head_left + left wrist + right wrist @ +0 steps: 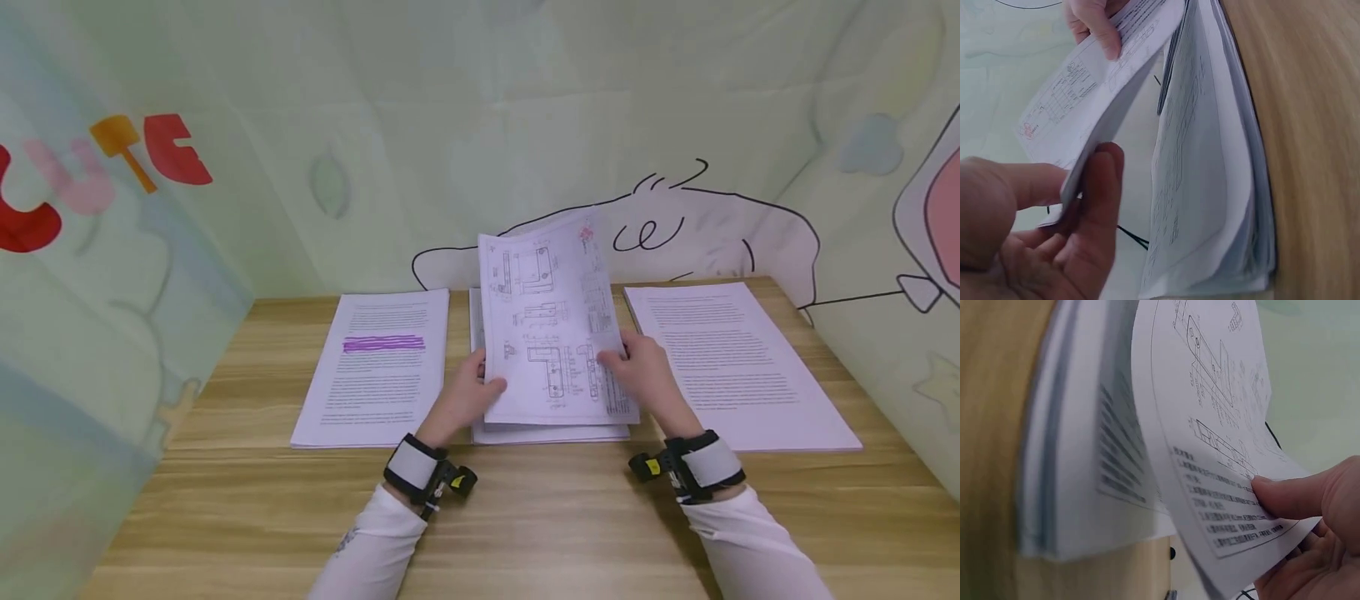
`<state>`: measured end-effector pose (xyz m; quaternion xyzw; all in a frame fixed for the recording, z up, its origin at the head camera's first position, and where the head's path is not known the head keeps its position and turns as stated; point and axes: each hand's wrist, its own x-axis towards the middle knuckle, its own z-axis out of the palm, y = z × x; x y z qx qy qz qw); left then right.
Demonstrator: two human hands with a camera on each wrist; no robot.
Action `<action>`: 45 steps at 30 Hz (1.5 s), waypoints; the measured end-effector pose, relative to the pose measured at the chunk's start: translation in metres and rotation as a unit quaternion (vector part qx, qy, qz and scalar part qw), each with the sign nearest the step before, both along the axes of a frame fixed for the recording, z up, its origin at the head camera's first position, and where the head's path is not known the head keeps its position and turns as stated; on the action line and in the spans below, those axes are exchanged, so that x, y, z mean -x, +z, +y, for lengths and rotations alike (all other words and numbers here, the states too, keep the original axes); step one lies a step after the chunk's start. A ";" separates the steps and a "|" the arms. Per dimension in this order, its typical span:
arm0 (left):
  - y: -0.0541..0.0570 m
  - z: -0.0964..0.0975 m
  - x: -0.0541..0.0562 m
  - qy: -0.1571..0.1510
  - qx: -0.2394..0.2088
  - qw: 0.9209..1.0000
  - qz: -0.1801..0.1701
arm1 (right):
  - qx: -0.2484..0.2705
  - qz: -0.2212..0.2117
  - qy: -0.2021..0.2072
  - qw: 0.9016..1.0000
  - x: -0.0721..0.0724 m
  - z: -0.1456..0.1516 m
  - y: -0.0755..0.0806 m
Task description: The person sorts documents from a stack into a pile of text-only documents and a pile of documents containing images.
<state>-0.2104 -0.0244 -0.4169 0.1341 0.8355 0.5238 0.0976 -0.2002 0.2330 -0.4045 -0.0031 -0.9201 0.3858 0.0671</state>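
Both hands hold up a sheet printed with technical drawings (555,325), tilted above the middle stack of paper (555,434). My left hand (462,392) pinches its left edge between thumb and fingers; the left wrist view shows the thumb on the printed side and fingers behind. At the right edge, my right hand (647,371) pinches the sheet, its thumb (1291,497) lying on the printed face near a block of text. Beneath, the stack (1197,156) shows another drawing on its top page, and its edges fan slightly. The held sheet hides most of that stack in the head view.
Left of the middle lies a stack of text pages (375,408) with a purple scribbled band (383,343). A further text stack (735,375) lies on the right. All rest on a wood-grain table (540,517), with a printed curtain (420,150) behind.
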 end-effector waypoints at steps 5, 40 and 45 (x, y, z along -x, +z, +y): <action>0.001 -0.003 -0.003 0.006 0.067 0.998 -0.021 | -0.007 -0.001 -0.015 1.000 0.002 -0.004 -0.010; 0.002 -0.026 0.004 0.050 0.165 0.985 -0.032 | -0.066 -0.101 0.046 0.992 0.004 0.026 -0.003; 0.005 -0.016 0.005 0.087 0.151 0.984 0.026 | -0.100 -0.041 0.032 0.994 -0.002 0.046 0.011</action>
